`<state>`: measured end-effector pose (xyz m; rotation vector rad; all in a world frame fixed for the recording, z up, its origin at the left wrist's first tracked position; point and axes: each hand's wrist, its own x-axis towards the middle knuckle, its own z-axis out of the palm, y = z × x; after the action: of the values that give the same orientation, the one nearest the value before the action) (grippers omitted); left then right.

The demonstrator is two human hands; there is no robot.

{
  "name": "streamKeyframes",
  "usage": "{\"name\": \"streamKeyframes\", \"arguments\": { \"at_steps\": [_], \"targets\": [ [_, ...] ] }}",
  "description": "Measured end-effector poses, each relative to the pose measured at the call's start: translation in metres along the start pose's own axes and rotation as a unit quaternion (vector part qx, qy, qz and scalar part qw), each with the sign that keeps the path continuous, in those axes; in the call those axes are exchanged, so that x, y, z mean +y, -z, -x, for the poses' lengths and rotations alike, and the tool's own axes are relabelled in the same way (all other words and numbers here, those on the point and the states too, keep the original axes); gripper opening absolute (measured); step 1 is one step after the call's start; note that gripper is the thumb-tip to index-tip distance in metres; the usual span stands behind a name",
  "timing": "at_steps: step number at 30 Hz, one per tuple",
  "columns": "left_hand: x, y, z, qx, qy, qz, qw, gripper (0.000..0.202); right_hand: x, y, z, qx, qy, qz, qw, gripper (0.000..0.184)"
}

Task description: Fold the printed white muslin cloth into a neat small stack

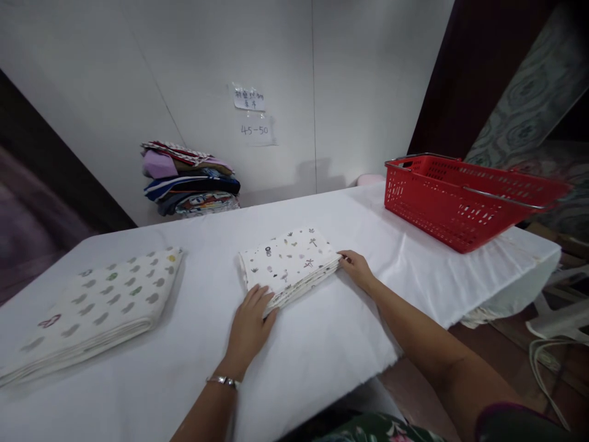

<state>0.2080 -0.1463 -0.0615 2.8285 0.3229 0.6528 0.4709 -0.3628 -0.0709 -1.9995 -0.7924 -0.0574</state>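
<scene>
Centre frame, our left hand [251, 319] and right hand [359, 269] grip the cloth [292, 261] at its near corners. It looks soft and light, best pinched through all layers.

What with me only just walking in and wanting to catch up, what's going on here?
A person has both hands on a folded printed cloth lying on a white-covered table. The left hand is at its near left corner, and the fingers of the right hand are at its right corner. A second folded cloth lies to the left, untouched. A red basket stands at the right, and a fabric pile sits by the wall.
</scene>
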Motion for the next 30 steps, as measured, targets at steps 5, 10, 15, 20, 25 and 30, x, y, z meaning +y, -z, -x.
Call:
{"name": "streamKeyframes", "arguments": {
  "at_steps": [5,10,15,20,25,30],
  "targets": [
    [-0.001,0.000,0.000,-0.002,-0.006,-0.002,1.000,0.035,0.005,-0.001,0.001,0.004,-0.013,0.006,1.000,0.030],
    [-0.001,-0.001,0.000,0.003,-0.014,-0.001,1.000,0.036,0.002,0.002,0.000,-0.008,-0.036,0.004,0.999,0.032],
    [-0.003,-0.001,0.000,0.015,-0.029,0.016,0.999,0.036,-0.006,0.014,0.001,-0.095,-0.039,0.021,0.994,0.036],
    [-0.003,-0.002,0.001,0.019,-0.031,0.015,0.999,0.036,-0.012,0.017,0.000,-0.117,0.001,0.171,0.978,0.018],
    [-0.004,-0.002,0.001,0.021,-0.036,0.020,0.999,0.036,-0.016,0.014,0.000,-0.098,0.002,0.194,0.976,0.013],
    [-0.003,-0.001,0.002,0.026,-0.039,0.032,0.998,0.036,-0.015,0.021,0.006,-0.086,0.012,0.177,0.980,0.015]
  ]
}}
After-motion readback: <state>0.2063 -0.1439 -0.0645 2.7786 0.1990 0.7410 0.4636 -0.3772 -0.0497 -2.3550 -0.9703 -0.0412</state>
